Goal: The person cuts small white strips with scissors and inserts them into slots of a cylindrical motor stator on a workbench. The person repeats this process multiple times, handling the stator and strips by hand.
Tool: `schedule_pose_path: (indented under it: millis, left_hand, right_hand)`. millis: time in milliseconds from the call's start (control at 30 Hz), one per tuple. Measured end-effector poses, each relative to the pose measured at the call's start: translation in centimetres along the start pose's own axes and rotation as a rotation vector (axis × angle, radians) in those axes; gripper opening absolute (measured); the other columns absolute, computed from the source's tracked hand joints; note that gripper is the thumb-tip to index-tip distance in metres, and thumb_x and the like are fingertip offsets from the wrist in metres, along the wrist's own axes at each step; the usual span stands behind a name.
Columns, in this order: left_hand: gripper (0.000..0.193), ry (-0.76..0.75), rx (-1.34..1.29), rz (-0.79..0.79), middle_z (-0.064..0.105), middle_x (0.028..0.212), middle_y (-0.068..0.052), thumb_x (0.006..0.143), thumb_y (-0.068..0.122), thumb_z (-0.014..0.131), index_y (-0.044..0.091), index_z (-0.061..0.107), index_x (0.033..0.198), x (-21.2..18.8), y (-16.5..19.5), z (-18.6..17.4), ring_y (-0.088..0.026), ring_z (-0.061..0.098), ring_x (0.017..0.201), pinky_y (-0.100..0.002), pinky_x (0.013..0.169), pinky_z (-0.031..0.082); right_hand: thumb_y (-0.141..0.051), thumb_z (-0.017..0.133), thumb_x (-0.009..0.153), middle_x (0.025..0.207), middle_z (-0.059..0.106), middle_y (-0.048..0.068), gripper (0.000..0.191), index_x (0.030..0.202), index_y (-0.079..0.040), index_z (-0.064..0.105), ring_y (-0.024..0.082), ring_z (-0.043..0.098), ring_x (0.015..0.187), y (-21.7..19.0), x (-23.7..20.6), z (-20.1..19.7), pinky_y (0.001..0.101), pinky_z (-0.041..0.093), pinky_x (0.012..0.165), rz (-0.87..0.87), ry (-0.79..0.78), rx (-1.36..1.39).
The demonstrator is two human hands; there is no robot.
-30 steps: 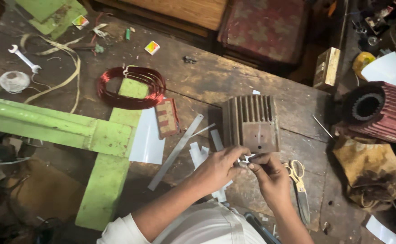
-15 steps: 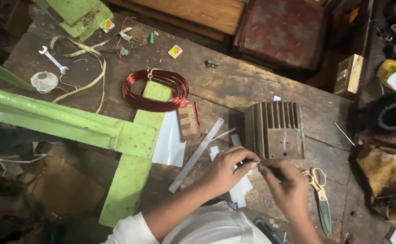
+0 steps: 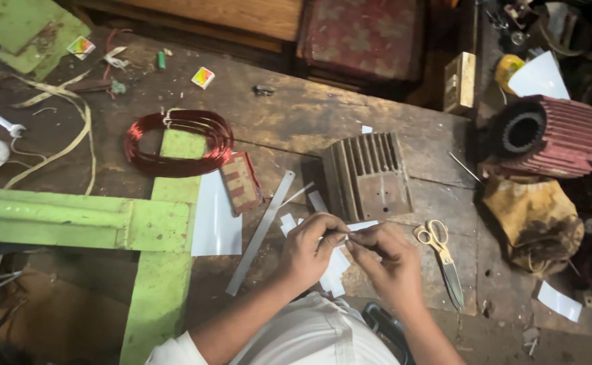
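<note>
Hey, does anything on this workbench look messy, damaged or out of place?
Yes. White paper offcuts lie scattered around the ribbed grey metal housing, beside both hands. The stained yellow cloth bag slumps crumpled at the worn, cracked wooden bench edge.

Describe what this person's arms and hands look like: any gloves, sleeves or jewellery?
Both hands are bare: no gloves on the left hand or the right hand, and no rings or watch that I can make out. The forearms are uncovered too. A white garment covers the body, with a short white sleeve ending near the left elbow. I can see no marks or bandages.
</note>
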State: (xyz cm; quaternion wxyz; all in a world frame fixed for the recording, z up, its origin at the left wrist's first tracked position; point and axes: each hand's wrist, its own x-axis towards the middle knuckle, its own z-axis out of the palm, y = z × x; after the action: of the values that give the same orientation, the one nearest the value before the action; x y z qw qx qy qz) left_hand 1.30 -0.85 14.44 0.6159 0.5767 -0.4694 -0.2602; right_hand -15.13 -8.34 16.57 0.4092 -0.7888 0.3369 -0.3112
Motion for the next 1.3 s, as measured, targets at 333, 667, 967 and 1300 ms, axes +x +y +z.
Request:
schedule_pose_path:
  millis: [333, 667, 967, 1300]
  left_hand:
    - [0.012, -0.059, -0.014, -0.145, 0.071, 0.102, -0.011, 0.098, 0.008, 0.065, 0.003, 0.066, 0.109, 0.5, -0.7, 2.1, -0.022, 0.071, 0.095, -0.032, 0.081, 0.054]
    - [0.013, -0.211, -0.091, -0.187, 0.070, 0.101, -0.007, 0.095, 0.013, 0.070, 0.002, 0.072, 0.102, 1.0, -0.3, 3.0, -0.014, 0.070, 0.090, -0.027, 0.076, 0.057]
    - [0.018, -0.344, 0.124, -0.049, 0.071, 0.099, -0.011, 0.094, 0.016, 0.070, -0.001, 0.070, 0.100, 1.2, 1.8, 4.4, -0.023, 0.072, 0.086, -0.032, 0.072, 0.057]
    - [0.017, -0.475, 0.143, 0.173, 0.067, 0.103, -0.016, 0.093, 0.012, 0.070, 0.000, 0.066, 0.105, 0.1, 0.1, 10.2, -0.035, 0.069, 0.094, -0.041, 0.079, 0.056]
  right_hand:
    - [-0.001, 0.071, 0.092, 0.089, 0.069, 0.004, 0.008, 0.099, -0.001, 0.068, 0.008, 0.065, 0.082, 2.6, -0.8, 1.7, 0.0235, 0.053, 0.074, 0.344, 0.144, 0.371]
    - [0.004, 0.076, 0.082, 0.094, 0.071, 0.009, 0.018, 0.098, -0.002, 0.073, 0.021, 0.071, 0.087, 0.4, -1.4, -2.9, 0.0312, 0.057, 0.074, -0.026, 0.147, -0.156]
    - [-0.002, 0.072, 0.095, 0.100, 0.070, 0.006, 0.010, 0.104, 0.000, 0.068, 0.013, 0.066, 0.093, 2.2, -3.5, -4.1, 0.0275, 0.053, 0.084, 0.343, 0.090, 0.471]
    - [-0.007, 0.074, 0.095, 0.108, 0.069, 0.009, 0.015, 0.102, 0.001, 0.064, 0.018, 0.063, 0.101, 8.5, -8.4, -7.6, 0.0324, 0.051, 0.090, 0.339, 0.181, 0.420]
